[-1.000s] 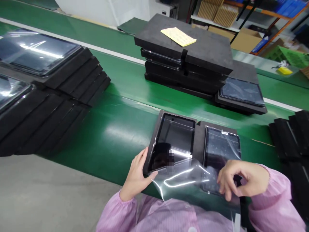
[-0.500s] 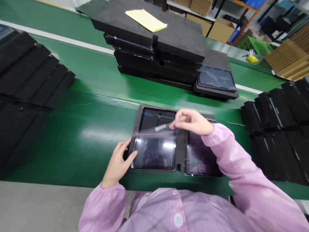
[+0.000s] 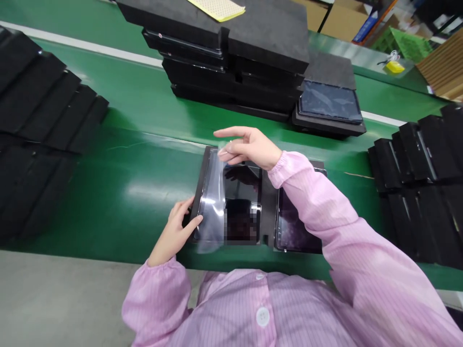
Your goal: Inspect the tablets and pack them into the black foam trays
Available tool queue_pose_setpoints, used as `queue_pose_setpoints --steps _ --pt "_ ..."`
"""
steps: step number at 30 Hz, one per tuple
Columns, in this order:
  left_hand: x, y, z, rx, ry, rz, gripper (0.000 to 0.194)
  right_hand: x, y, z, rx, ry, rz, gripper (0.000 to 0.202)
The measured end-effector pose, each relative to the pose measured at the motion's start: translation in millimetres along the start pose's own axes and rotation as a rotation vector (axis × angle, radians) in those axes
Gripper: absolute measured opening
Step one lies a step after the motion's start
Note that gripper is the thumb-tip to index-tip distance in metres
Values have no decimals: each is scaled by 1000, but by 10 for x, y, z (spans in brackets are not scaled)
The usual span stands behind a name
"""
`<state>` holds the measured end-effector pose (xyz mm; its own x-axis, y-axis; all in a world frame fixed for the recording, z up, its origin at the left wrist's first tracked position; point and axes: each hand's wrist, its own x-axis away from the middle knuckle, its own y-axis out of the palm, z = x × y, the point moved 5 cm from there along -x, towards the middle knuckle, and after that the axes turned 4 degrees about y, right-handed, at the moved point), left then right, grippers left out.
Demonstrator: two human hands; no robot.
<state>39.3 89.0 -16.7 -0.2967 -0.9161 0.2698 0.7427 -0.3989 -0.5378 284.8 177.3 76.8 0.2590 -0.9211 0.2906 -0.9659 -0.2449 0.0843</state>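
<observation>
A tablet (image 3: 243,190) lies face up in the left half of a black foam tray (image 3: 268,207) before me. My right hand (image 3: 251,147) is above its top edge, thumb and fingers pinched on a clear protective film (image 3: 212,205). The film is peeled off the right part of the screen and hangs folded over the left part, its lower end past the tray's near edge. At the tray's left edge is my left hand (image 3: 172,232), fingers around the side and thumb on top by the tablet. A second tablet (image 3: 297,226) sits in the right half, partly under my right sleeve.
A stack of foam trays (image 3: 235,86) with tablets stands behind, a yellow-edged paper (image 3: 220,8) on top. Beside it a tray holds another tablet (image 3: 330,102). Black foam stacks (image 3: 47,96) flank the left, with similar stacks (image 3: 415,193) right. Green bench (image 3: 144,193) lies between.
My right hand has moved left and away from me, drawing the film back from the right of the screen. My left hand stays at the tray's edge. The view has shifted slightly.
</observation>
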Motion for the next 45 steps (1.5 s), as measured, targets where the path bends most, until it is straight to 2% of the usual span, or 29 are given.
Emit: queue_pose_setpoints --steps 4,8,13,17,20,24,25,27,31,34,37,40,42,45 --pt "13 -16 28 -9 -31 -17 69 -129 -169 362 -257 137 188 40" --pt "14 -37 60 -12 -44 -32 71 -141 -283 607 -380 179 200 36" --pt "17 -53 48 -21 -54 -34 72 -81 -277 628 -495 120 152 27" --pt "23 -49 27 -28 -17 -16 66 -70 -306 625 -503 105 190 23" --pt "28 -33 57 -112 13 61 64 -88 -342 625 -477 78 230 22" --pt "102 46 276 -400 96 253 60 -112 -413 629 -413 67 297 21" --pt "132 104 364 -470 153 280 58 -103 -448 626 -393 69 319 21" --pt "190 283 535 -577 286 259 55 -48 -544 608 -346 75 366 22" --pt "264 742 776 -657 498 102 56 270 -804 535 -230 94 413 21" --pt "288 1017 904 -670 600 67 53 679 -1016 484 -134 93 414 22" --pt "297 1217 993 -686 668 42 51 1172 -1223 492 -40 55 445 27" --pt "290 1340 1038 -700 671 11 56 1672 -1373 609 49 8 521 32" --pt "295 1404 1083 -671 683 -51 63 1969 -1403 754 97 -5 576 33" --pt "371 1540 1227 -590 821 -292 73 2308 -1325 1020 137 -13 642 34"
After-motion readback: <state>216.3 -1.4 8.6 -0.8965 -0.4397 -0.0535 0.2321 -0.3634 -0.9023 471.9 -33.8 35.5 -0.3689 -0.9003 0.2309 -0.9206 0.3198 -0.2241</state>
